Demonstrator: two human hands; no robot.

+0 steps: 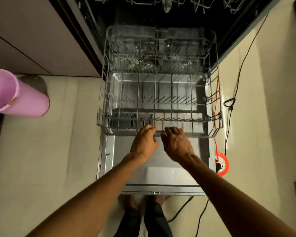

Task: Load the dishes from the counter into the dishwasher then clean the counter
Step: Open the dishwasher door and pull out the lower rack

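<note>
The person stands at the open dishwasher (109,168) with its door down flat over the floor. The lower rack (161,106) is pulled out over the door, and no dish sits in it. So the step in hand looks like getting the rack ready, and no loading has begun. The dishes and the desk they sit on are out of view, so where they lie cannot be told.

On the far left a pink bin (19,96) stands on the floor, well apart from the dishwasher.

The left hand (144,142) reaches forward with a straight arm. Its fingers (149,128) curl down over the front bar of the rack and seem to hold it.

Just beside it is the right hand (176,142), also at the front bar. Its fingers (173,130) bend over the wire and look to grip it too. The 2 hands are close, near the middle of the rack front, with the backs of the hands up.

On the right, a red cord (217,93) and a black cord (236,82) run along the floor beside the rack.

The next move likely calls for both hands to let go of the rack, then a turn to the desk to pick up the first dish. The rack should stay level and fully out so plates can drop between the prongs.
</note>
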